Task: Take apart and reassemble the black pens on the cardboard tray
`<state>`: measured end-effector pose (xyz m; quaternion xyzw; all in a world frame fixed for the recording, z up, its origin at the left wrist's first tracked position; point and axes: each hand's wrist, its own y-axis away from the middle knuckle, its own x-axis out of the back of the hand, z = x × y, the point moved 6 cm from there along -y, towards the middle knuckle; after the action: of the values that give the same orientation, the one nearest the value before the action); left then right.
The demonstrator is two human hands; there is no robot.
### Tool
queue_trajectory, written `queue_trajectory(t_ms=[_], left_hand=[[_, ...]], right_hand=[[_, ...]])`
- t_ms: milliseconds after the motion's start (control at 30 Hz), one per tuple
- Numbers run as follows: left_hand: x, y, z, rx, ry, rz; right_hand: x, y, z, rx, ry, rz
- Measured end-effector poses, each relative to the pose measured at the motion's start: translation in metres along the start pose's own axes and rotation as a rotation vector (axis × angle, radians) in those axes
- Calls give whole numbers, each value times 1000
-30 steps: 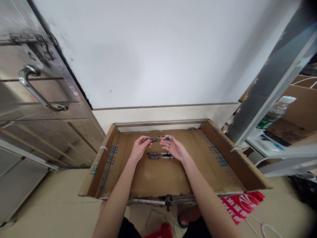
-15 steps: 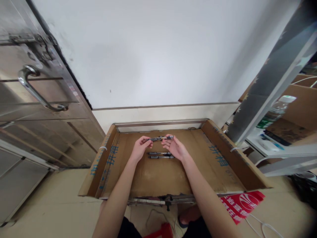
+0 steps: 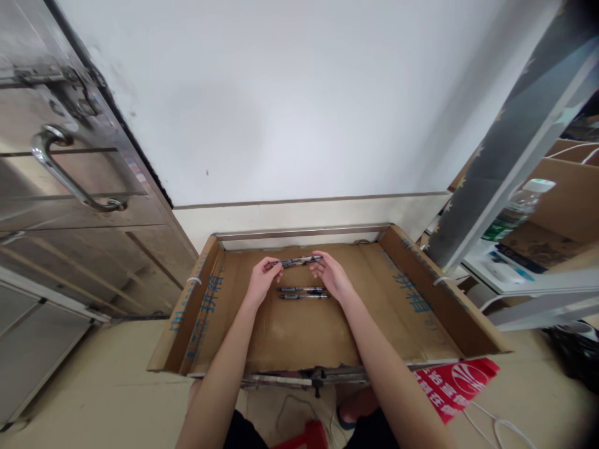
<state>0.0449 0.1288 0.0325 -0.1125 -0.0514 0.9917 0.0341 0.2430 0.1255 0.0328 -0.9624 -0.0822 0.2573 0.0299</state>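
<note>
A dark pen (image 3: pixel 296 261) with a pale section is held level between my two hands, above the far half of the cardboard tray (image 3: pixel 304 343). My left hand (image 3: pixel 265 277) pinches its left end between thumb and fingers. At the opposite end, the fingers of my right hand (image 3: pixel 329 273) are closed on the pen, partly covering its tip. Below it, two more black pens lie side by side on the cardboard: an upper pen (image 3: pixel 299 289) and a lower pen (image 3: pixel 302 297). Their right ends come close to my right hand.
Raised cardboard walls with blue print edge the tray left and right. A white wall (image 3: pixel 281 112) rises behind it. To the left is a metal door with a handle (image 3: pixel 70 174); to the right, a shelf with a plastic bottle (image 3: pixel 519 209). A red printed sheet (image 3: pixel 458 386) hangs at the front right.
My right hand has shifted slightly left and its fingers have turned around the pen's right end. My left hand has edged slightly left. The two lying pens stay in place.
</note>
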Motion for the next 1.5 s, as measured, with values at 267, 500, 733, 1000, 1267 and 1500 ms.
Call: queue_trajectory(t_ms=[267, 500, 733, 1000, 1267, 1500], left_hand=[[-17, 13, 10, -267, -665, -165], [-32, 18, 8, -359, -849, -355], [-33, 19, 5, -387, -906, -410], [-36, 22, 10, -411, -886, -415], [0, 10, 20, -428, -997, 115], [17, 6, 7, -321, -1135, 220]], right_hand=[[7, -3, 2, 220, 707, 125], [-3, 0, 6, 321, 1004, 54], [4, 1, 5, 326, 1182, 128], [9, 1, -3, 420, 1181, 208], [16, 2, -6, 453, 1240, 287], [20, 1, 0, 353, 1305, 322]])
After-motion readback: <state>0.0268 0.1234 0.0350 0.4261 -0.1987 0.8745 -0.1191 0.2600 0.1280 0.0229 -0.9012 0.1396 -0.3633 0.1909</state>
